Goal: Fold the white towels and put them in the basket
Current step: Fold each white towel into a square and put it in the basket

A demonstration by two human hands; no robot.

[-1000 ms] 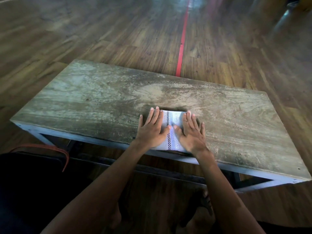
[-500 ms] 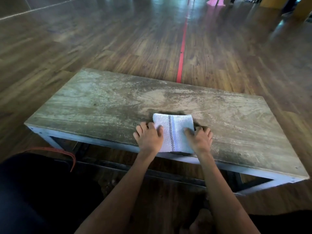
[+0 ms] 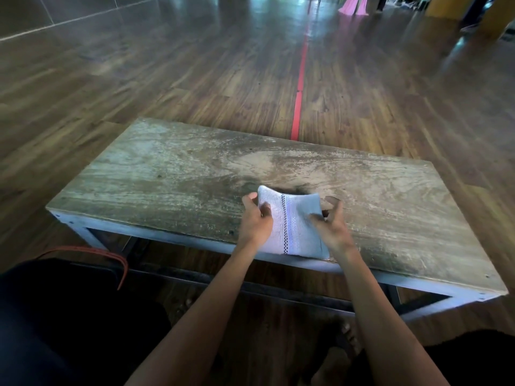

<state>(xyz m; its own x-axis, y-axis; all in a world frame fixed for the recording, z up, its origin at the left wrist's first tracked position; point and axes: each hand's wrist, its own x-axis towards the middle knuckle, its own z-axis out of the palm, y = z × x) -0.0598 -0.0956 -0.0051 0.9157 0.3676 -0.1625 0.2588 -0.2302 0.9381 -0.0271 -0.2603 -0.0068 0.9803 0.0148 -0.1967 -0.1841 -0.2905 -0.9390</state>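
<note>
A folded white towel with a dark dotted stripe down its middle is lifted off the near edge of the worn wooden table. My left hand grips its left edge, thumb on top. On the towel's right side, my right hand pinches the edge. The far end of the towel curls upward and the near end hangs over the table edge. No basket is in view.
The table has a pale metal frame. A dark bag with an orange strap lies at the lower left. A red line runs along the wooden floor beyond the table. My bare feet show under the table.
My hands went from pressing flat on the towel to gripping its sides, and the towel now rises off the table. The view has tilted up.
</note>
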